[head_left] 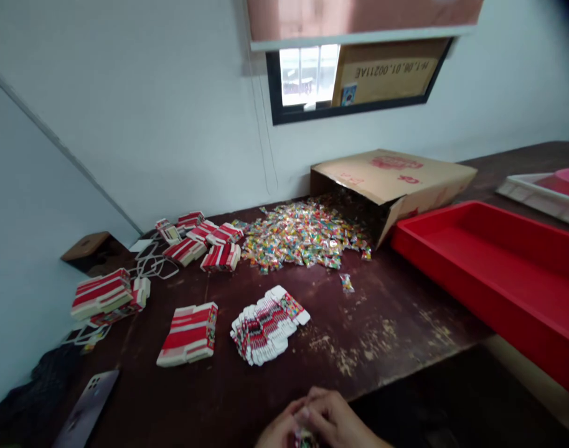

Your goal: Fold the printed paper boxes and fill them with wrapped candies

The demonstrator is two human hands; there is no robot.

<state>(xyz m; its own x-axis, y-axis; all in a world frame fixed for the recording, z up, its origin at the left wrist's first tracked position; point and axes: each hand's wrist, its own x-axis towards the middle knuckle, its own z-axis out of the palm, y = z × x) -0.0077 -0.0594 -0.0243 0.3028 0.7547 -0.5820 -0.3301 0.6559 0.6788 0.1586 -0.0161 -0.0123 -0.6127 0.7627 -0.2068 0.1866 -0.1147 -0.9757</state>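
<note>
My left hand [277, 429] and my right hand [333, 420] meet at the bottom edge of the view, fingers curled together round a small colourful item [305, 438] that I cannot make out. On the dark wooden table [387, 330] just beyond them lies a fanned stack of flat red-and-white cartons [268, 323]. A second stack of flat cartons [188, 333] lies to its left. Further back, a heap of small colourful sachets [303, 233] spills from a tipped cardboard box [391, 180]. One loose sachet [346, 282] lies apart from the heap.
A red tray [494, 267] stands at the right, a white tray with a pink thing [546, 193] behind it. More carton bundles [200, 239] and rubber bands [151, 264] lie at the back left, another bundle [104, 295] at the left edge. A phone [86, 410] lies front left.
</note>
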